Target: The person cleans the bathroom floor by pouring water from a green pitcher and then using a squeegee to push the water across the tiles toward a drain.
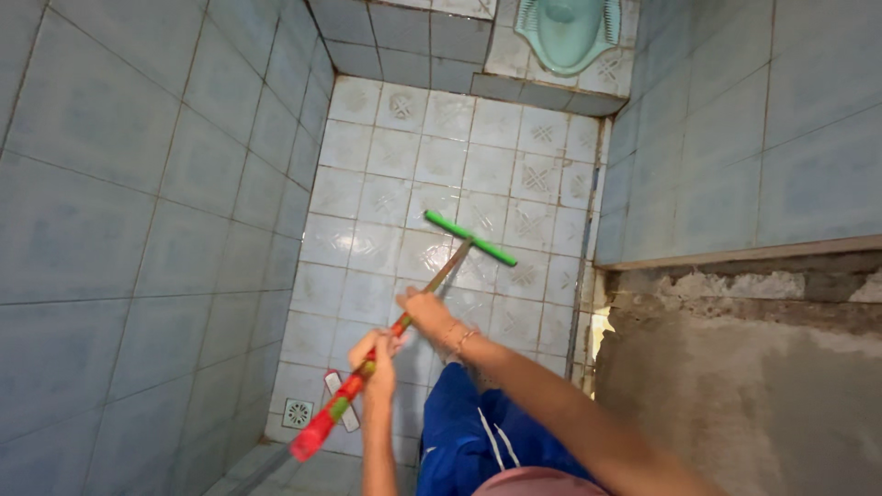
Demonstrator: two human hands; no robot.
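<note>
My left hand [375, 354] and right hand [424, 310] both gripped the squeegee [470, 239] handle, its green blade on the tiled floor [386, 184].

There is a single view, taken from the person's head and tilted steeply down and forward into a narrow tiled room. It looks along the person's own forearms, which enter from the bottom edge, so the left hand [375, 360] and right hand [428, 315] sit close to the lens in the lower middle. The tiled floor [441, 161] runs away from the camera up the centre of the frame, well below it. The left wall [119, 230] and right wall [753, 119] fill both sides, leaning inward with the wide lens. At the top edge, farthest off, a squat toilet pan [567, 32] marks the far end.
</note>
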